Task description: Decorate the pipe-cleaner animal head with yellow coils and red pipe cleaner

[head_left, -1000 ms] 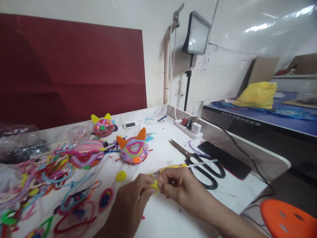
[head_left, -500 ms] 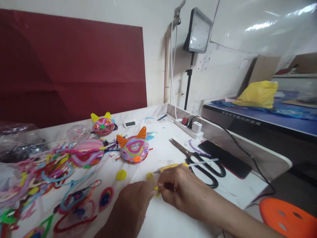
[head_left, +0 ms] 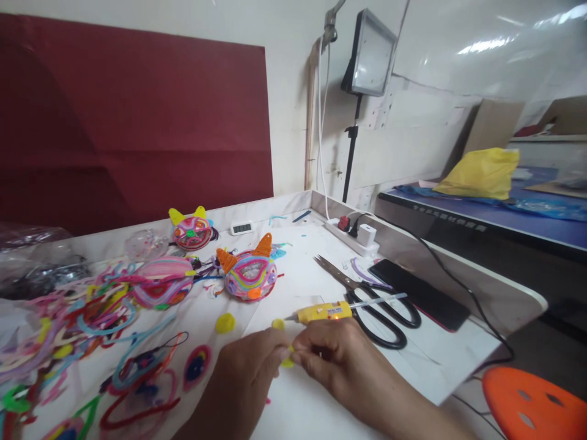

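My left hand [head_left: 247, 379] and my right hand [head_left: 332, 360] meet low over the white table [head_left: 312, 403]. Both pinch one small yellow pipe-cleaner piece [head_left: 288, 360] between their fingertips. Just beyond them lies a yellow glue gun [head_left: 321, 313] with a lit red dot and a glue stick out of its back. A little yellow coil [head_left: 277, 324] sits at the gun's nozzle, and a yellow disc [head_left: 224, 322] lies further left. Black-handled scissors [head_left: 367, 299] rest to the right of the gun.
Two colourful pipe-cleaner cat faces [head_left: 249, 275] [head_left: 191, 231] stand further back, beside a pile of loose pipe cleaners [head_left: 68, 318]. A phone [head_left: 415, 293], a power strip [head_left: 353, 237] with cables, a small clock [head_left: 241, 228] and an orange stool [head_left: 536, 403] lie right.
Both hands dropped slightly toward me with the yellow piece, so the whole glue gun now shows beyond them. A small yellow coil now lies on the table by the nozzle.
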Action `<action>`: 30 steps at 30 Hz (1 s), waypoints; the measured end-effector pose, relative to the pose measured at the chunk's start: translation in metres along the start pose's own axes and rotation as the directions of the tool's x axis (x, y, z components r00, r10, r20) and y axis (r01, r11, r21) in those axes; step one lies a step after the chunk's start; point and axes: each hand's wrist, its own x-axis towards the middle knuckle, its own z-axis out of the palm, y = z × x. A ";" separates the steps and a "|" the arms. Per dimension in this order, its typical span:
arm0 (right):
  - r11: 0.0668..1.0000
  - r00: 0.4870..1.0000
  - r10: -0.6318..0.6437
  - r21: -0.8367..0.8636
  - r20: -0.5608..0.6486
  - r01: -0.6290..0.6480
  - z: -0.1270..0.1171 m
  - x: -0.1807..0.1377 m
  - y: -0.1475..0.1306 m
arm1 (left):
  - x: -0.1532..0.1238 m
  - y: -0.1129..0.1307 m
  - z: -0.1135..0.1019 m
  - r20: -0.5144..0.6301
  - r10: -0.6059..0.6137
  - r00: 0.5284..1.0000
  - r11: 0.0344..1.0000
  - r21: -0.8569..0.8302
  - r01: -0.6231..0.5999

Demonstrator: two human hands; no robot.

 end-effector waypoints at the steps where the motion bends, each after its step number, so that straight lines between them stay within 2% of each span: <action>1: 0.998 0.999 0.033 0.062 -0.011 -0.032 0.002 0.000 0.001 | 0.000 0.001 -0.001 0.014 -0.055 0.998 0.996 -0.076 0.056; 4: 0.951 0.991 0.119 0.293 -0.057 -0.097 0.007 0.002 0.004 | 0.000 0.003 -0.002 0.032 -0.179 0.983 0.937 -0.298 0.180; 8: 0.835 0.979 0.194 0.535 -0.065 -0.130 0.013 0.005 0.005 | 0.000 0.001 0.005 0.122 -0.311 0.943 0.797 -0.508 0.328; 10: 0.792 0.973 0.227 0.591 -0.049 -0.155 0.014 0.006 0.004 | 0.000 0.001 0.009 0.145 -0.358 0.923 0.737 -0.563 0.374; 16: 0.714 0.952 0.302 0.675 -0.057 -0.186 0.019 0.007 0.001 | -0.002 0.015 0.015 0.080 -0.504 0.860 0.619 -0.661 0.424; 19: 0.695 0.949 0.310 0.693 -0.049 -0.191 0.020 0.006 0.000 | -0.003 0.016 0.017 0.048 -0.525 0.850 0.619 -0.663 0.420; 22: 0.719 0.953 0.301 0.665 -0.038 -0.201 0.022 0.004 0.002 | -0.003 0.010 0.018 0.032 -0.507 0.862 0.653 -0.638 0.408; 26: 0.783 0.963 0.256 0.602 -0.081 -0.157 0.029 -0.001 0.011 | -0.003 -0.001 0.018 0.044 -0.451 0.892 0.725 -0.564 0.395; 30: 0.893 0.982 0.149 0.442 -0.113 -0.085 0.031 -0.007 0.015 | -0.006 -0.004 0.022 -0.015 -0.428 0.904 0.761 -0.546 0.352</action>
